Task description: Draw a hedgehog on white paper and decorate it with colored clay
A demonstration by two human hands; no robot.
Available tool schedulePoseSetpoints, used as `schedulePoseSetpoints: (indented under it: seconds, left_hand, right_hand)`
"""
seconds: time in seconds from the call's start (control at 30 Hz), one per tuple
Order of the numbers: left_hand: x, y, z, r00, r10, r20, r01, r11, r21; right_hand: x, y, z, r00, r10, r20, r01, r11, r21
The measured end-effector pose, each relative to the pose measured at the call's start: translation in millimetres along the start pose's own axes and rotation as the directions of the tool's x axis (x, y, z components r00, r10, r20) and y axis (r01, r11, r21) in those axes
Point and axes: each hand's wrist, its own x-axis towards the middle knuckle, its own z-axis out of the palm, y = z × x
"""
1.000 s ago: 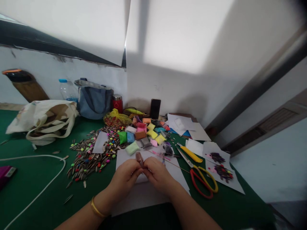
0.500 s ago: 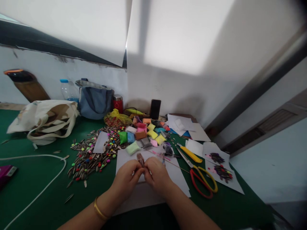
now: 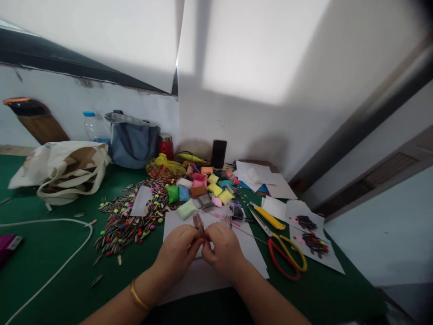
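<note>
At lower centre, the left hand (image 3: 179, 248) and right hand (image 3: 222, 248) together pinch a brownish packet (image 3: 198, 221), partly hidden. Mid-frame, a yellow bag (image 3: 166, 163) holds reddish bits; a cream bag (image 3: 42, 167), far left, gapes, contents unclear.

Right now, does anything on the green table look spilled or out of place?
Slightly: a few stray seeds lie left of the left hand, apart from the seed pile and near the white cable, so they look scattered.
</note>
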Motion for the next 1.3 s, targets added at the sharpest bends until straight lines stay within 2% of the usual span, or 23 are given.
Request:
schedulePoseSetpoints:
  seconds: [0.17, 0.47, 0.6, 0.67, 0.77, 0.87, 1.0, 1.13, 1.3]
  left_hand:
    - [0.6, 0.5, -1.0, 0.986, -0.148, 0.08, 0.157, 0.98, -0.125]
    - [0.7, 4.8, -4.0, 0.978, -0.197, 0.075, 0.21, 0.941, -0.264]
    - [0.7, 2.9, -1.9, 0.97, -0.231, 0.07, 0.241, 0.934, -0.264]
    - [0.4, 2.9, -1.8, 0.98, -0.192, 0.057, 0.2, 0.956, -0.214]
    - [-0.1, 5.2, -3.4, 0.998, -0.065, 0.015, 0.066, 0.995, -0.077]
    - [-0.2, 8.3, -5.4, 0.999, 0.025, -0.028, -0.024, 0.999, 0.03]
    - [0.7, 9.0, -6.7, 0.998, 0.049, -0.04, -0.046, 0.996, 0.072]
    - [1.5, 8.7, -6.2, 0.998, 0.046, -0.046, -0.042, 0.995, 0.085]
    - [-0.5, 11.1, -4.5, 0.996, 0.069, -0.052, -0.064, 0.995, 0.083]
  right_hand:
    - [-0.9, -0.3, 2.2, 0.999, 0.034, -0.001, -0.033, 0.994, 0.1]
    - [0.8, -1.6, 2.6, 0.995, -0.09, 0.034, 0.091, 0.996, -0.007]
    - [0.8, -1.1, 3.8, 0.994, -0.102, 0.044, 0.103, 0.995, -0.019]
    - [0.6, -2.1, 3.1, 0.996, -0.078, 0.05, 0.08, 0.996, -0.033]
    - [0.8, -4.7, 1.1, 0.999, -0.037, 0.039, 0.041, 0.995, -0.096]
    - [1.8, -6.8, -1.3, 0.998, -0.053, 0.036, 0.058, 0.986, -0.155]
    - [3.6, -8.7, -2.2, 0.994, -0.091, 0.059, 0.099, 0.98, -0.171]
    - [4.6, -8.3, -0.4, 0.994, -0.071, 0.087, 0.084, 0.984, -0.16]
    - [5.1, 0.8, -4.5, 1.0, 0.022, -0.012, -0.023, 0.992, -0.127]
